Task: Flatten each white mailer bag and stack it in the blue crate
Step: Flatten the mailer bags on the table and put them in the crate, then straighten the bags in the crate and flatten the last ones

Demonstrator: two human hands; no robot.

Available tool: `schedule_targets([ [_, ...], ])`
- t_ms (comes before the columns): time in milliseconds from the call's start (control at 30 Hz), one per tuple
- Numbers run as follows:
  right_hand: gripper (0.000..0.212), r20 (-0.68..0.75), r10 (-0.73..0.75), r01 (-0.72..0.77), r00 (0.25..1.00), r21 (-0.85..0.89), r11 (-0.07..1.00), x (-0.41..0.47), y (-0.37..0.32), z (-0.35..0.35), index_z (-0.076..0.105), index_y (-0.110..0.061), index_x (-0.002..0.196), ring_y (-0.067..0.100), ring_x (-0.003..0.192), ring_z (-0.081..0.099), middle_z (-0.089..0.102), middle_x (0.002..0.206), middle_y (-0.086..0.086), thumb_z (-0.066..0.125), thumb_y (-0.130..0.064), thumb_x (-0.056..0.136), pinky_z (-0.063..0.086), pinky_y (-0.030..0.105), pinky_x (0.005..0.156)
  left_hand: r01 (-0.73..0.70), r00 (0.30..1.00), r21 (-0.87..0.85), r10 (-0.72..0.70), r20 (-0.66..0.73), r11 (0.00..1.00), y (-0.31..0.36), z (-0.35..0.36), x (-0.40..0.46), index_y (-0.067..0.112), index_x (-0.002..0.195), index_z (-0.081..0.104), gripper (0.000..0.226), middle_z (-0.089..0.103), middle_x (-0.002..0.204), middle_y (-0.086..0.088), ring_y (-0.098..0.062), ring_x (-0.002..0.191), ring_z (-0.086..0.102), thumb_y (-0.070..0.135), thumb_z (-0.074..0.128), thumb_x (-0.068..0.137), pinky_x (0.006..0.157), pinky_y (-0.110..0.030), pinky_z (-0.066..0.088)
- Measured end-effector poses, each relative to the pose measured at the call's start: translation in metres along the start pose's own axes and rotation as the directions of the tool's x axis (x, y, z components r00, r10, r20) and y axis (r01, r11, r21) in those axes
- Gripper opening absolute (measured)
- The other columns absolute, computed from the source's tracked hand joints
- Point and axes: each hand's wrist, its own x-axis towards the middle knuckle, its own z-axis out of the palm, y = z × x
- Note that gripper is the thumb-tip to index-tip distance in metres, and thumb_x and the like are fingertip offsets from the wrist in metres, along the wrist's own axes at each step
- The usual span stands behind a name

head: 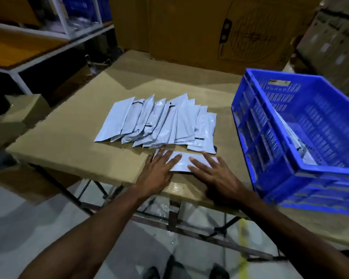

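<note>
Warehouse or stockroom indicated: large cardboard cartons [220, 27] stacked behind, metal shelving [48, 37] at left, cardboard-covered packing table [79, 141].

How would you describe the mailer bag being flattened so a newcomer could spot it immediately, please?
Start at the blue crate on the table's right, then look left to the near edge. One white mailer bag lies crosswise there, apart from the fanned pile, pressed flat under both hands.

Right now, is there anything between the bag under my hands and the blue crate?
Nothing visible does. The mailer bag lies flat under the left hand and right hand; only bare table separates it from the blue crate, whose near wall it must clear.
</note>
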Motion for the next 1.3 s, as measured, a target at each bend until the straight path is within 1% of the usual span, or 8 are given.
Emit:
schedule_targets([
  [167,0.049,0.016,-0.254,0.252,0.967,-0.200,0.947,0.006,-0.011,-0.001,0.061,-0.029,0.130,0.039,0.150,0.013,0.052,0.144,-0.013,0.057,-0.027,0.082,0.018,0.078,0.104,-0.013,1.000,-0.083,0.012,-0.019,0.996,-0.004,0.001,0.000,0.036,0.158,0.028,0.079,0.031,0.163,-0.002,-0.028,0.154,0.015,0.012,0.059,0.089,0.116,-0.056,0.022],
  [267,0.048,0.188,-0.188,0.226,0.964,-0.206,0.952,0.016,0.000,-0.002,0.064,-0.028,0.124,0.039,0.144,0.031,0.062,0.133,-0.004,0.065,-0.026,0.076,0.042,0.062,0.101,-0.053,0.996,-0.173,0.039,-0.082,0.984,-0.009,0.003,0.001,0.028,0.154,0.039,0.073,0.042,0.157,-0.006,-0.032,0.149,0.028,0.013,0.055,0.084,0.114,-0.058,0.029],
  [400,0.028,0.073,-0.205,0.211,0.976,-0.079,0.974,0.027,0.010,-0.022,0.063,-0.027,0.109,0.032,0.128,0.054,0.061,0.132,-0.007,0.069,-0.020,0.083,0.057,0.039,0.071,0.032,0.964,-0.385,-0.130,-0.233,0.922,-0.004,0.003,0.002,0.014,0.155,0.036,0.068,0.048,0.150,-0.013,-0.032,0.139,0.042,0.016,0.059,0.090,0.111,-0.053,0.038],
  [533,0.029,0.111,-0.026,0.024,0.993,0.019,1.000,0.022,0.014,-0.045,0.050,-0.029,0.112,0.022,0.112,0.060,0.057,0.130,-0.010,0.035,-0.042,0.091,0.054,0.036,0.069,0.172,0.940,-0.476,-0.288,-0.183,0.862,0.007,0.000,0.000,0.018,0.162,0.009,0.087,0.037,0.158,-0.013,-0.030,0.140,0.039,0.036,0.057,0.091,0.114,-0.043,0.036],
  [667,0.042,0.055,0.160,-0.169,0.986,0.288,0.943,0.001,0.023,-0.069,0.064,-0.032,0.124,0.023,0.101,0.069,0.070,0.121,-0.005,0.049,-0.024,0.086,0.054,0.036,0.082,0.168,0.942,-0.427,-0.272,-0.197,0.889,0.009,0.002,0.001,0.021,0.161,0.000,0.092,0.044,0.153,-0.013,-0.031,0.133,0.047,0.045,0.053,0.090,0.111,-0.046,0.039],
  [867,0.031,-0.179,0.429,-0.236,0.886,0.622,0.746,-0.023,0.040,-0.130,0.075,-0.019,0.111,-0.007,0.102,0.065,0.067,0.122,-0.013,0.066,-0.003,0.087,0.051,0.015,0.089,0.026,0.933,-0.304,-0.132,-0.335,0.952,0.035,0.000,0.008,0.014,0.158,0.021,0.074,0.053,0.142,-0.016,-0.032,0.126,0.052,0.035,0.051,0.094,0.105,-0.051,0.045],
  [1067,0.029,-0.296,0.582,-0.182,0.757,0.760,0.624,-0.040,0.091,-0.191,0.075,-0.013,0.108,0.007,0.106,0.068,0.070,0.119,-0.009,0.066,0.003,0.086,0.056,0.036,0.090,-0.239,0.842,-0.222,0.088,-0.533,0.945,0.098,-0.063,0.094,0.004,0.148,0.043,0.060,0.045,0.152,-0.015,-0.035,0.137,0.045,0.030,0.051,0.095,0.112,-0.049,0.038],
  [1300,0.030,-0.320,0.686,-0.310,0.654,0.714,0.628,-0.076,0.173,-0.227,0.074,-0.010,0.111,0.023,0.097,0.072,0.073,0.109,-0.003,0.063,0.003,0.086,0.057,0.046,0.087,-0.278,0.821,-0.093,0.186,-0.539,0.956,0.187,-0.137,0.190,0.006,0.139,0.054,0.060,0.056,0.141,-0.014,-0.037,0.130,0.048,0.042,0.041,0.093,0.108,-0.051,0.038],
])
